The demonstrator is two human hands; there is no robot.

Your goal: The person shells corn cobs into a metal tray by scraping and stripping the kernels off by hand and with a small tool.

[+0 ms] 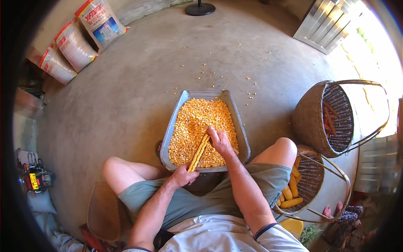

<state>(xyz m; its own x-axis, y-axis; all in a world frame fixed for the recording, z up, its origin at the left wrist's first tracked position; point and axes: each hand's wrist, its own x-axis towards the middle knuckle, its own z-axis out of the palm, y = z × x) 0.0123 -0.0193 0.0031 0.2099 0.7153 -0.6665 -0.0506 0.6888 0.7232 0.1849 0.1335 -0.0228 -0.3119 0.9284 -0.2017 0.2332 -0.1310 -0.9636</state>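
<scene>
My left hand [184, 175] grips the lower end of a yellow ear of corn [198, 154], which is tilted up and away from me. At its upper end my right hand [219, 140] closes on it, thumb along the top; the fingers beneath are mostly hidden. A narrow dark edge shows beside the ear, too small to identify. Bare stripes between some kernel rows seem to run along the ear. Under both hands lies a scoop-shaped metal pan [242, 138], holding a thick layer of loose corn kernels [201, 116]. The pan sits between my knees.
At my right, a wicker basket [315, 189] holds several ears of corn [292, 186]. Beyond it a larger tipped basket [307, 116] contains reddish cobs [329, 119]. Printed sacks [102, 26] lean at the far left. Kernels dot the concrete floor [126, 94]. Another person's feet [327, 211] show lower right.
</scene>
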